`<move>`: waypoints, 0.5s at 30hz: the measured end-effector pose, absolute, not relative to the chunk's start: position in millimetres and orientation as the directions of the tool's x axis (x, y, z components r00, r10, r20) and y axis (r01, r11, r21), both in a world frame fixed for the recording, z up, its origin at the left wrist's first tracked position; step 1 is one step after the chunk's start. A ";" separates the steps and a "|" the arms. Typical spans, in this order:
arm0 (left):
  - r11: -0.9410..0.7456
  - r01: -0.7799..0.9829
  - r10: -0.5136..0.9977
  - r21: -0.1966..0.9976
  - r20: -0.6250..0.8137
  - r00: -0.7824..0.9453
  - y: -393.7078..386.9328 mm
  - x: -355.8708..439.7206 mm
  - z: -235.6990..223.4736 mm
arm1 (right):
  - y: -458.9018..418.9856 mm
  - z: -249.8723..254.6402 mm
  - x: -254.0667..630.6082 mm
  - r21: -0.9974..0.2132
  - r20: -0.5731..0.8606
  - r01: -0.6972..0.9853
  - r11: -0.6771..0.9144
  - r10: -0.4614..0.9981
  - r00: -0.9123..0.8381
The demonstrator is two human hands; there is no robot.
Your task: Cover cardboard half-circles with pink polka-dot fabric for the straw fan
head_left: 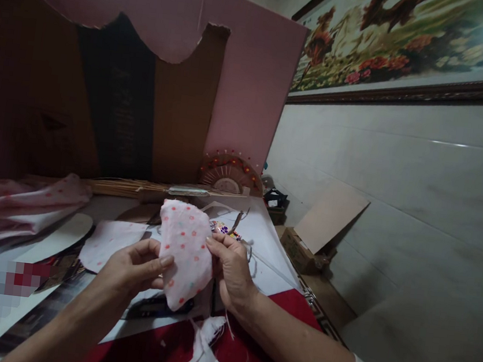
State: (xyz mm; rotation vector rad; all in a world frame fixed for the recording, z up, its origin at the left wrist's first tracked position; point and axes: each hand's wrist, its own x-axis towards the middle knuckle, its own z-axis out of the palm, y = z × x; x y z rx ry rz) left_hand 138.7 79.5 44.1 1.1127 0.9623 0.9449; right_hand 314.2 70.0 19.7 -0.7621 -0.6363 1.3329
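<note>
Held up between both hands is a pale pink piece of fabric (185,250) with red and a few greenish dots. My left hand (138,265) pinches its left edge, thumb in front. At the upper right edge, my right hand (232,264) has thumb and fingers closed on the same piece. Another dotted fabric piece (112,240) lies flat on the table behind my left hand. Below the held piece, a dark object (161,305) is partly hidden. White fabric scraps (206,345) with frayed threads rest on a red cloth (257,345) in front of me.
Crumpled dotted fabric (20,205) lies at the left, near a rounded pale strip (51,243). A bundle of thin sticks (131,187) and a decorated fan (231,174) are at the table's back, before a large cardboard panel (183,116). A cardboard box (301,252) stands by the tiled wall.
</note>
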 end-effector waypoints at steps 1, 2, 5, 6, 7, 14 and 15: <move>0.187 -0.103 0.942 0.977 -0.149 0.299 79.4 138.7 44.3 | 70.4 19.9 314.4 -0.793 -0.013 -0.604 0.080 0.989 0.148; 0.193 -0.078 0.940 0.978 -0.162 0.300 79.2 138.9 44.8 | 70.8 20.0 314.7 -0.795 -0.007 -0.600 0.092 0.987 0.161; 0.220 0.008 0.917 0.976 -0.209 0.340 78.5 139.7 45.5 | 72.4 19.4 315.9 -0.805 0.006 -0.580 0.124 0.980 0.200; 0.224 0.024 0.905 0.974 -0.217 0.365 78.4 139.9 45.1 | 72.8 19.2 316.4 -0.809 0.012 -0.574 0.129 0.979 0.204; 0.222 0.027 0.897 0.975 -0.215 0.387 78.5 139.9 44.4 | 73.1 19.0 316.8 -0.812 0.016 -0.569 0.131 0.979 0.202; 0.217 -0.021 0.898 0.976 -0.191 0.397 78.7 142.3 43.2 | 72.4 21.8 317.4 -0.800 0.008 -0.590 0.113 0.984 0.178; 0.221 -0.027 0.896 0.975 -0.192 0.401 78.5 143.2 44.0 | 72.4 22.2 317.2 -0.794 0.008 -0.597 0.115 0.984 0.179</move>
